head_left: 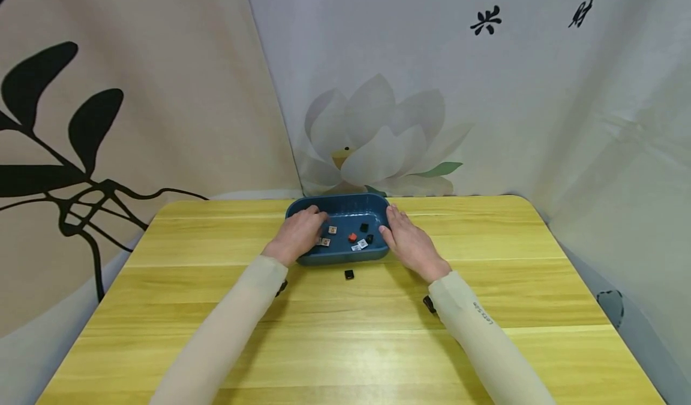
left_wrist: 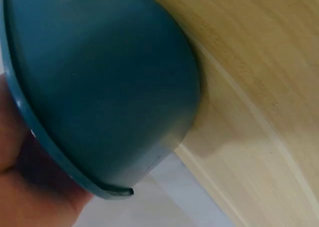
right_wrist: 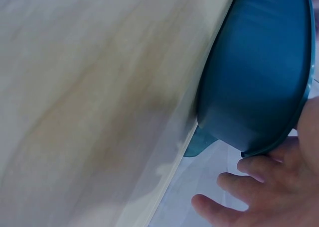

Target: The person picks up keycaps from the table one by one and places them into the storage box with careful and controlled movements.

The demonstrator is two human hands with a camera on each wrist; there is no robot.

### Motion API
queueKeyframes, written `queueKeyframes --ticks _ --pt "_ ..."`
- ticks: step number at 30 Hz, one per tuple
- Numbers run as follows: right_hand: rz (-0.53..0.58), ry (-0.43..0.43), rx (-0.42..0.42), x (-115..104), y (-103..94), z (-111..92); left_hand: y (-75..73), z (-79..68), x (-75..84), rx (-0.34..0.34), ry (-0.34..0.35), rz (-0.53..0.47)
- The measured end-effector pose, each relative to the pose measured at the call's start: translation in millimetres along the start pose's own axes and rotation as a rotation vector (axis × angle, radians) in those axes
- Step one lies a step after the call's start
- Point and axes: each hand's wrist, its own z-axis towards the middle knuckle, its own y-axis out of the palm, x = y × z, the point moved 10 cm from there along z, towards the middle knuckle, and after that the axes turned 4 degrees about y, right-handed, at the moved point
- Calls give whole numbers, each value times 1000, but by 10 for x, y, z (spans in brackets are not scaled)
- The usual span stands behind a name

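A dark blue oblong tray (head_left: 345, 203) stands near the far edge of the table. My left hand (head_left: 297, 232) reaches over its left end, fingertips inside and partly hidden; I cannot tell whether they pinch anything. Beside them lie small pale marked cubes (head_left: 332, 230). In the left wrist view, the tray's outer wall (left_wrist: 109, 87) hides most of that hand. My right hand (head_left: 412, 243) is at the right end, thumb towards the inside. Its fingers (right_wrist: 239, 187) are extended and spread past the rim in the right wrist view.
Inside the tray's right half are a red cube (head_left: 352, 237), black cubes (head_left: 364, 227) and white cubes (head_left: 362, 244). Another black cube (head_left: 349, 274) lies on the wooden table (head_left: 345, 345) in front of the tray. A printed curtain (head_left: 378, 51) hangs behind the table.
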Motion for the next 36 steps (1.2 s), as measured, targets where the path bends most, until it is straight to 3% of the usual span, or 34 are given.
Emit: queueKeyframes --ticks 8,18,25,36 --pt "-3 5 -4 11 -3 9 -240 -170 167 141 106 -16" --pt "-15 10 -5 18 12 18 -437 -426 527 239 241 36" --pt "-15 9 2 14 21 23 -445 -617 717 272 307 42" --pt "-9 13 -5 21 25 31 -337 -831 1001 289 448 81"
